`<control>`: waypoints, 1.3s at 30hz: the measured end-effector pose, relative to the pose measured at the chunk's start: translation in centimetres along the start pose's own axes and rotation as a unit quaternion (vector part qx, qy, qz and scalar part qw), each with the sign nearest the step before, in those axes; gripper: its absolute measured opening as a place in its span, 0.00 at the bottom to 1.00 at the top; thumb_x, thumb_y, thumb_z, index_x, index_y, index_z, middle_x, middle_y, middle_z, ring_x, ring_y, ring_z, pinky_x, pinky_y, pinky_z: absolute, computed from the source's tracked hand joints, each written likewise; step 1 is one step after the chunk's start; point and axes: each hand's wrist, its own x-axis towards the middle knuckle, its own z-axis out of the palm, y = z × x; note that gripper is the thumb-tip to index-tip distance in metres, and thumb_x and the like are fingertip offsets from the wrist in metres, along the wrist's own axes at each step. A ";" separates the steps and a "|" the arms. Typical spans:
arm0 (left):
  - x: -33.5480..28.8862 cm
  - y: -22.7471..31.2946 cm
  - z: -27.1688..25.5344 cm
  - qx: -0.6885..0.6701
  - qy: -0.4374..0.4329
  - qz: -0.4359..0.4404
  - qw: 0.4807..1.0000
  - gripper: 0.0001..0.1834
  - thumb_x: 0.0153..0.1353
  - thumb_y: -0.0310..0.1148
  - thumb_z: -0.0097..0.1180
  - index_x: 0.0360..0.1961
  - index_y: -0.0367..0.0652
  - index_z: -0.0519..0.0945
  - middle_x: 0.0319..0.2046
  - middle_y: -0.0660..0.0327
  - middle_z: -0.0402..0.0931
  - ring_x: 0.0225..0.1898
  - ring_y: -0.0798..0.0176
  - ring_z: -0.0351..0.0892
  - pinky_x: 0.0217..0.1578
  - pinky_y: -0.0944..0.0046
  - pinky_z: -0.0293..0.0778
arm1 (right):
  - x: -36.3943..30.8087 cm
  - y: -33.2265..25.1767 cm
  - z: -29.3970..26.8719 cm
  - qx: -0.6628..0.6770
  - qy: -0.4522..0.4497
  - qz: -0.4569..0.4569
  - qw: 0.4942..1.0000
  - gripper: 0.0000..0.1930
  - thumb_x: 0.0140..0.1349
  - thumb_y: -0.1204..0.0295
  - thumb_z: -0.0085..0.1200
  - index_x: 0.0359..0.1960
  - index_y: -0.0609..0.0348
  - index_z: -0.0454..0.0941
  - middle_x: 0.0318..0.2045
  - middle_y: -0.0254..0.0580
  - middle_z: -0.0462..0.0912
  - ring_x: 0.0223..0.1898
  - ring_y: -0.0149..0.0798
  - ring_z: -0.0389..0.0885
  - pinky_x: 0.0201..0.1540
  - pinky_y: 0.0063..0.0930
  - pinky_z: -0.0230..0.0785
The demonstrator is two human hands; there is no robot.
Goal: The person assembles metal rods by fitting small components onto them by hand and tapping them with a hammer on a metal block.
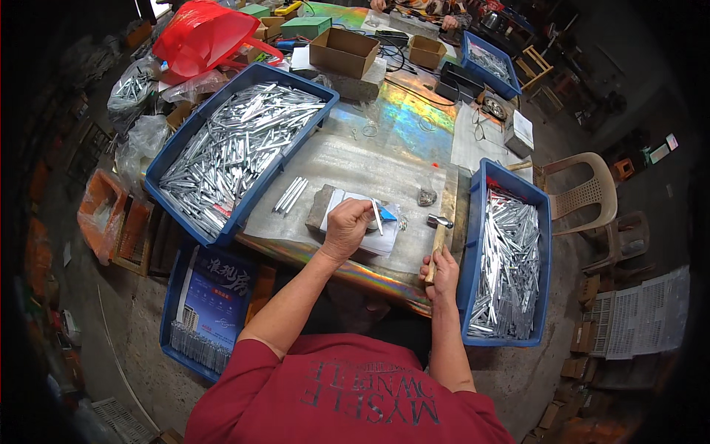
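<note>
My left hand [347, 228] is closed, pinching a thin silvery metal strip [378, 217] over a paper-covered block [320, 210]. A small blue piece [387, 214] lies on the white paper beside the strip. In my right hand [444, 275] is a hammer [438, 243], gripped by its wooden handle, the metal head pointing away from me near the table's right edge. Several loose metal strips [291, 195] lie side by side to the left of the block. A small grey lump [427, 196] rests on the table beyond the hammer head.
Blue bins full of metal strips flank the work area, one at the left [240, 228], one at the right [504, 342]. A third blue bin [166, 325] sits low at left. Cardboard boxes [344, 53] and a red bag [207, 37] stand farther back. Another person's hand [450, 23] shows at the far side.
</note>
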 end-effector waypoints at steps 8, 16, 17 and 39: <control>-1.8 1.1 -1.0 -0.019 -0.048 -0.095 0.994 0.04 0.50 0.25 0.48 0.24 0.36 0.73 0.15 0.60 0.68 0.18 0.72 0.66 0.19 0.72 0.62 | -0.7 -0.2 -0.3 -0.656 0.085 -0.249 0.707 0.18 0.52 0.65 0.44 0.42 0.63 0.63 0.17 0.52 0.72 0.15 0.51 0.71 0.21 0.41 0.65; -4.5 3.3 -2.0 -0.070 -0.148 -0.151 0.975 0.05 0.50 0.26 0.46 0.27 0.35 0.71 0.19 0.58 0.70 0.22 0.70 0.68 0.23 0.70 0.65 | -4.7 -2.3 3.6 -0.503 -0.069 -0.380 0.773 0.15 0.46 0.74 0.51 0.38 0.63 0.68 0.17 0.44 0.71 0.17 0.40 0.70 0.20 0.30 0.63; -4.7 3.6 -2.0 -0.072 -0.166 -0.151 0.972 0.05 0.50 0.26 0.47 0.27 0.35 0.71 0.20 0.57 0.71 0.22 0.68 0.69 0.24 0.69 0.65 | -5.2 -1.8 4.1 -0.480 -0.110 -0.403 0.771 0.17 0.45 0.76 0.53 0.40 0.63 0.68 0.17 0.41 0.69 0.16 0.36 0.69 0.19 0.26 0.62; -6.3 4.7 -1.7 -0.093 -0.225 -0.051 0.968 0.06 0.47 0.29 0.51 0.25 0.38 0.73 0.23 0.56 0.71 0.28 0.56 0.71 0.28 0.64 0.66 | -6.5 -0.3 6.0 -0.409 -0.084 -0.525 0.741 0.07 0.51 0.71 0.49 0.25 0.64 0.71 0.17 0.43 0.72 0.18 0.36 0.71 0.20 0.24 0.61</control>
